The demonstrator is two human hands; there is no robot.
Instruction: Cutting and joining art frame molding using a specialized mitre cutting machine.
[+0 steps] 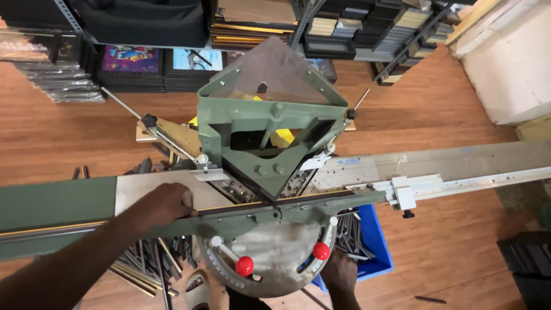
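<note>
Here | left hand (163,204) pressing moulding strip (241,208) | right hand (340,270) below cutter (270,138)
</note>
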